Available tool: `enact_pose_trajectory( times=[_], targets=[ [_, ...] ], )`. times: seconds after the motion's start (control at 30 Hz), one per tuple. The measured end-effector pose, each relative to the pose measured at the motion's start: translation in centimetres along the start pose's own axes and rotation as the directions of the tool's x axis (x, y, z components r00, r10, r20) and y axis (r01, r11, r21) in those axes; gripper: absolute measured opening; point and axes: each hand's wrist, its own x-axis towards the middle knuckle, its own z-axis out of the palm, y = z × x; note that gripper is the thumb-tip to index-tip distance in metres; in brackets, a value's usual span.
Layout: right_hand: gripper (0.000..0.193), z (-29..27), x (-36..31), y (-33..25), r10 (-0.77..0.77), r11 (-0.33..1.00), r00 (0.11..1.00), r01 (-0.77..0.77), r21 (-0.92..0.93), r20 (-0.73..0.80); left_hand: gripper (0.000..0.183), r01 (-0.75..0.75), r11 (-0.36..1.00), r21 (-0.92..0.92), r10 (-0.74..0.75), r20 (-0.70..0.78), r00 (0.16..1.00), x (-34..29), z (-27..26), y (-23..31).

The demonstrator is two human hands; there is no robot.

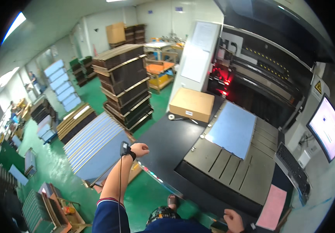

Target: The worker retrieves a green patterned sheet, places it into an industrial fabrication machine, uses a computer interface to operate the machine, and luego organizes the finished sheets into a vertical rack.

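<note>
My left hand [139, 149], with a dark strap and a small black device [124, 148] on its wrist, hovers beside the left edge of the black machine table [159, 136]. Its fingers are loosely curled with nothing seen in them. Low in the view, my right hand [233, 220] is near the table's front edge, fingers curled in and no object visible in it. Away from both hands, a light-blue sheet [232, 130] lies flat on the slotted metal bed [249, 182] of the machine. To the left of my left arm stands a rack of blue panels [101, 149].
On the table are a cardboard box [192, 104] and a tape roll [171, 117]. A keyboard [292, 165], monitor [325, 128] and pink sheet [272, 207] stand to the right. Red light glows inside the machine [252, 77]. Stacked dark crates [124, 85] rise from the green floor.
</note>
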Motion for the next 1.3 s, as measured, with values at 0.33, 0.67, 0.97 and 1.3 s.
enact_pose_trajectory(
  times=[0.33, 0.67, 0.97, 1.3],
  targets=[
    [0.027, 11.1, -6.4, 16.1, -0.068, 0.996, 0.946, 0.084, -0.036, 0.316, 0.035, -0.019, 0.995, 0.102, -0.003, 0.214, 0.977, -31.5, 17.7, -3.2],
    [0.031, 23.8, -4.3, 28.1, 0.281, 0.763, 0.441, 0.437, -0.477, 0.853, 0.044, 0.660, 0.737, -0.146, -0.628, 0.213, 0.748, -66.5, 33.5, -4.1],
    [0.027, 36.6, -0.6, 15.7, 0.288, 0.704, 0.663, 0.342, -0.622, 0.691, 0.042, 0.827, 0.238, -0.509, -0.942, 0.087, 0.325, -90.5, 40.7, -8.8],
    [0.030, 64.3, -26.2, 5.8, 0.250, 0.805, 0.059, 0.541, -0.241, 0.967, 0.041, 0.693, -0.286, -0.662, -0.958, 0.208, -0.198, -110.8, 50.6, -10.3]
  ],
)
